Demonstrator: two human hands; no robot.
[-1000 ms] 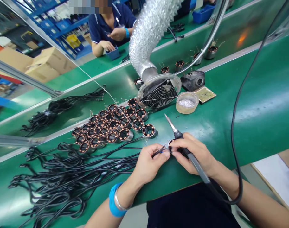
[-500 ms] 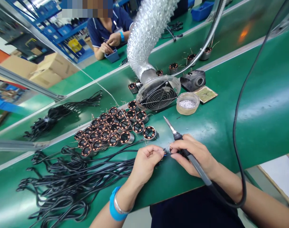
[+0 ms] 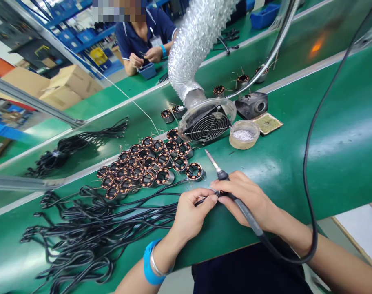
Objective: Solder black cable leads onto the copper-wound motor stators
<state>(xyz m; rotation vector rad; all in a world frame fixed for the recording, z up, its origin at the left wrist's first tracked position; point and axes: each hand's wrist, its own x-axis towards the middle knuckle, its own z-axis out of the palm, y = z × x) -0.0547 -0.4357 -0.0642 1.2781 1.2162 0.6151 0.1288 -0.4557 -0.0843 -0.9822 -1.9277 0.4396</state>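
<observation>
My left hand [image 3: 192,212] is closed in a pinch on the end of a black cable [image 3: 199,201]. Close by on its right, my right hand [image 3: 250,200] grips a soldering iron [image 3: 243,212], its tip pointing up and away to the left. The fingertips of this hand also hold a small wound part [image 3: 220,193], mostly hidden by the fingers, where the cable end meets it. Just beyond the hands stands a copper-wound motor stator [image 3: 194,172], beside a group of several more stators [image 3: 147,163]. Black cables [image 3: 91,228] lie heaped to the left.
A fume-extractor hood [image 3: 207,122] on a silver duct [image 3: 186,53] stands behind the stators. Right of it are a round tub of silvery bits [image 3: 244,135], a sponge tray [image 3: 268,123] and an iron holder [image 3: 252,105]. A co-worker [image 3: 145,38] sits across the belt.
My hands have come closer together, and the cable end now meets the part in my right fingers. Stators on the belt behind have moved left.
</observation>
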